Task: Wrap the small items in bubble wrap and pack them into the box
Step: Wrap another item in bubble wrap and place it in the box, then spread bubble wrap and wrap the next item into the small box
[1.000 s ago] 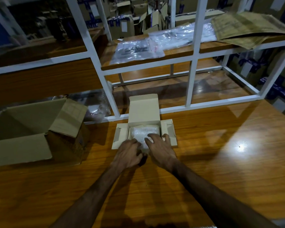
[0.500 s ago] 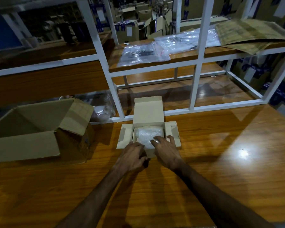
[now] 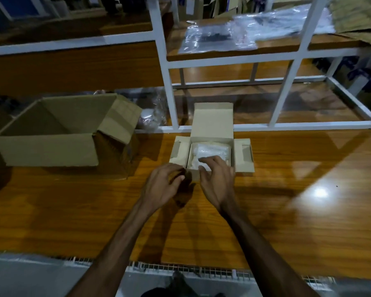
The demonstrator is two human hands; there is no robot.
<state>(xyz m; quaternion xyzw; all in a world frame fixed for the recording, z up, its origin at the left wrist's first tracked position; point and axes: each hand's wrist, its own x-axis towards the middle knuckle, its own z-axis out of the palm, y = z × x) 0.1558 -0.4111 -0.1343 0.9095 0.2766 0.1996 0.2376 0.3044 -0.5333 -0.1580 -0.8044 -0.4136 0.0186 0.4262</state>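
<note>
Here a wide wooden table (image 3: 287,211) fills most of the frame, its glossy top catching a bright glare at the right. A white metal shelf frame (image 3: 171,99) rises behind it across the upper half, and on its upper board lie clear plastic bags (image 3: 219,37), with flattened brown cardboard (image 3: 356,13) in the upper right corner. At the left of the frame a large cardboard box (image 3: 51,148) stands open on the table, its flaps spread. Just right of centre sits the small box (image 3: 211,121), lid flap standing up at the back and side flaps folded out flat. Inside it lies a bubble-wrapped bundle (image 3: 210,150), white and crinkled, filling the compartment. The right hand (image 3: 217,179) reaches over the box's near edge, its fingers (image 3: 209,160) spread apart and resting on top of the bundle, not clamped around it. The left hand (image 3: 163,185) is just beside the box's near left corner, fingers curled loosely toward each other; whether they pinch anything cannot be told.
</note>
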